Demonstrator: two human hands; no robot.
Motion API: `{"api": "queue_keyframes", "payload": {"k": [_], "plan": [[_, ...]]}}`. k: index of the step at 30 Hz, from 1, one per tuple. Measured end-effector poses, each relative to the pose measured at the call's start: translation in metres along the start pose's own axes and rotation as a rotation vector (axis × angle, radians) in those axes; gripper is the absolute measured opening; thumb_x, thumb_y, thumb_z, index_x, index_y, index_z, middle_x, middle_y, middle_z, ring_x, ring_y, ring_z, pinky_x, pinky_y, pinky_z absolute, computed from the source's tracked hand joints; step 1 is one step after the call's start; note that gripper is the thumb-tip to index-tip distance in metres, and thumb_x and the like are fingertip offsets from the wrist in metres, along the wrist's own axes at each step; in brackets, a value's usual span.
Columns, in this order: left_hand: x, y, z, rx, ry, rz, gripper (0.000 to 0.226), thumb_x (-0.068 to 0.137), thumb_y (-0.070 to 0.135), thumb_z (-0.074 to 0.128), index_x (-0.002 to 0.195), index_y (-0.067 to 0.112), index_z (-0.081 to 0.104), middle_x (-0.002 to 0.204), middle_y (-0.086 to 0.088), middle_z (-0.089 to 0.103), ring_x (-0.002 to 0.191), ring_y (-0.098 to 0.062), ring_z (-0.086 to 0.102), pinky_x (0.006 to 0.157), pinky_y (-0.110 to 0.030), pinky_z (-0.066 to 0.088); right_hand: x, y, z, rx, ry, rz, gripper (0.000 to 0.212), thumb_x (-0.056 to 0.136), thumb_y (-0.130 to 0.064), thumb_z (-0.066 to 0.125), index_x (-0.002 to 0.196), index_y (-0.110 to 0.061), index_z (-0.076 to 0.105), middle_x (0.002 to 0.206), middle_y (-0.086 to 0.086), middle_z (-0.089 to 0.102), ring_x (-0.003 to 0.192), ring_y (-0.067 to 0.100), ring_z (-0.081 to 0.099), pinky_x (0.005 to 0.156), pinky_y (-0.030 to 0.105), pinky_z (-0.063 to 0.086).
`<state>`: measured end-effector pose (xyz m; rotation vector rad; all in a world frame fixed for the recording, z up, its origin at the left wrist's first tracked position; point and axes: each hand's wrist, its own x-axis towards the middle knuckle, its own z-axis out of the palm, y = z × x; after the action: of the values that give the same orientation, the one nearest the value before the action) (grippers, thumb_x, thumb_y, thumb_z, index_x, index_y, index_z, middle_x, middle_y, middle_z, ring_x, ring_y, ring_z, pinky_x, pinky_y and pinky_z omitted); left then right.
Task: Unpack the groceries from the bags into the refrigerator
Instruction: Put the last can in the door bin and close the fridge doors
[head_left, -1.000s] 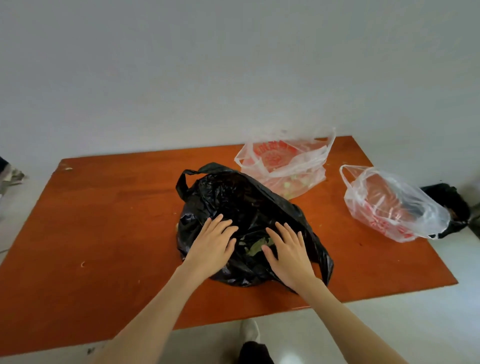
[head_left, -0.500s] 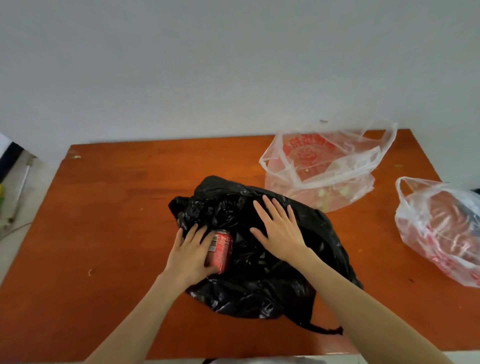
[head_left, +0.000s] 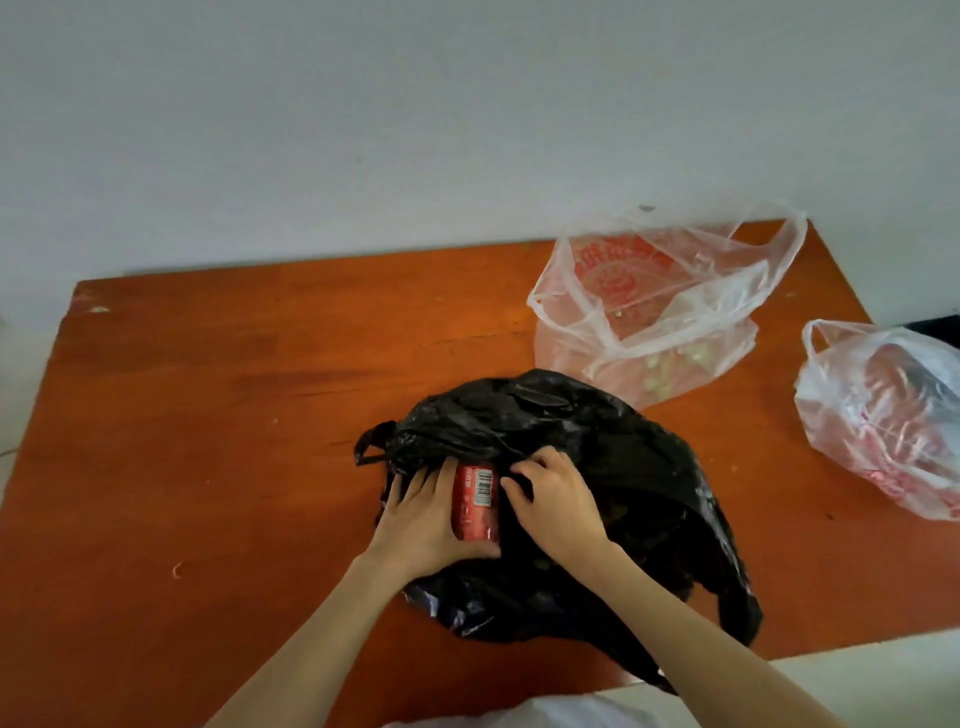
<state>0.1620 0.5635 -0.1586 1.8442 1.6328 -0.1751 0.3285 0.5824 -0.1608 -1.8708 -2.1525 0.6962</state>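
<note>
The black bag (head_left: 571, 499) lay on the orange-brown table (head_left: 234, 415), close to the near edge, and its bottom right corner hung a little over that edge. A red can (head_left: 475, 501) with a white barcode label sat at the bag's mouth, on the bag's left side, half out of the black plastic. The left hand (head_left: 421, 525) held the can, with the fingers spread along its left side and the thumb tucked under its bottom end. The right hand (head_left: 558, 501) was right beside the can, and its curled fingers pinched the black plastic and pulled it back from the can. The whole left part of the table was bare wood, so there was lots of room on that side. A small pale curl of something (head_left: 176, 570) lay there near the front, and a small pale chip (head_left: 98, 309) showed by the far left corner. Behind the black bag, just beside it, stood a clear bag with red print (head_left: 660, 312), open at the top, with small green things in the bottom. Another clear bag (head_left: 883, 415) lay near the right edge of the table, apart from the others, with red things inside. A plain white wall (head_left: 415, 130) ran along the far edge of the table.
</note>
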Motion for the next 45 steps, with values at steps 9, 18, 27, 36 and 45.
{"api": "queue_keyframes", "payload": {"k": [9, 18, 27, 36, 45], "plan": [[0.002, -0.032, -0.019, -0.143, -0.201, 0.203, 0.088, 0.083, 0.045, 0.062, 0.148, 0.027, 0.007, 0.156, 0.003, 0.013, 0.142, -0.015, 0.013, 0.116, -0.035, 0.017, 0.004, -0.026, 0.015, 0.404, -0.341, 0.543, 0.049, 0.082, -0.046, 0.063, 0.117, -0.011, 0.062, 0.113, 0.007, 0.065, 0.106, 0.023, 0.059, 0.085, 0.025, 0.046], [-0.003, -0.039, -0.024, -0.04, -0.132, 0.292, 0.061, 0.096, 0.032, 0.044, 0.148, 0.025, 0.013, 0.156, 0.003, 0.014, 0.144, -0.015, 0.007, 0.118, -0.035, 0.011, -0.009, -0.04, 0.015, 0.494, -0.229, 0.616, 0.042, 0.073, -0.033, 0.076, 0.106, -0.011, 0.063, 0.102, 0.004, 0.066, 0.092, 0.015, 0.06, 0.076, 0.023, 0.046], [-0.026, -0.018, -0.047, 0.049, 0.272, 0.447, 0.04, 0.097, 0.027, 0.043, 0.136, 0.018, 0.043, 0.141, 0.002, 0.044, 0.133, -0.015, 0.037, 0.106, -0.03, 0.034, -0.049, -0.05, -0.036, 0.455, 0.07, 0.332, 0.076, 0.068, -0.03, 0.081, 0.13, -0.015, 0.041, 0.123, -0.001, 0.046, 0.106, 0.01, 0.048, 0.087, 0.019, 0.039], [-0.039, 0.095, -0.098, 0.327, 0.396, 0.8, 0.069, 0.085, 0.055, 0.02, 0.14, 0.018, 0.038, 0.145, -0.003, 0.039, 0.137, -0.024, 0.031, 0.112, -0.044, 0.028, -0.125, -0.011, -0.161, 0.585, 0.52, 0.33, 0.077, 0.071, -0.025, 0.079, 0.134, -0.014, 0.037, 0.119, -0.007, 0.049, 0.105, 0.005, 0.048, 0.071, 0.006, 0.038], [-0.131, 0.294, -0.041, 0.338, 0.377, 1.124, 0.068, 0.084, 0.055, 0.014, 0.144, 0.027, 0.028, 0.152, 0.0, 0.028, 0.142, -0.021, 0.018, 0.117, -0.042, 0.013, -0.336, 0.063, -0.258, 0.561, 0.991, 0.465, 0.068, 0.073, -0.015, 0.077, 0.13, -0.011, 0.041, 0.114, -0.002, 0.052, 0.085, -0.007, 0.049, 0.06, -0.002, 0.041]]}}
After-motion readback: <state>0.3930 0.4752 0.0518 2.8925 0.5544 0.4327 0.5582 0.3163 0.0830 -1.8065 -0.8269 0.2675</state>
